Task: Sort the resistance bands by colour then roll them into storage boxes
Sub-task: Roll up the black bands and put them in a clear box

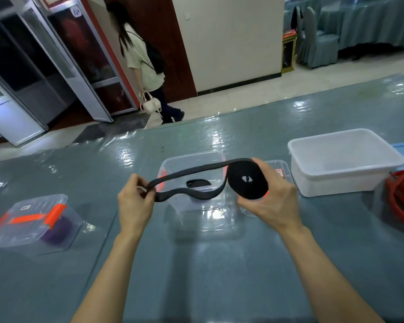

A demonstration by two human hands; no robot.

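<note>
A long black flat rubber resistance band is being held in the air above the grey-green, film-covered tabletop, just over an open box. Most of it is being kept wound in a tight flat disc with a small hole at its centre. The disc is being clasped in the grip of the right hand, with the thumb lying over its top edge and the fingers curled under it. The loose remainder is being stretched leftwards as a narrow wavy loop, and its far bend is being pinched in the grip of the left hand between thumb and fingertips.

At the near left, a closed clear plastic storage box with orange latches is being shown on the tabletop, with a purple rolled band inside it. Directly beneath the held band, an open clear plastic storage box is being seen with a small black rolled band lying on its floor. Just behind the right hand, a clear plastic lid with a red label is being partly hidden. Further right, a white rectangular plastic tub is being seen; its contents cannot be told. A red round basket is being cut off by the right edge beside it.
</note>
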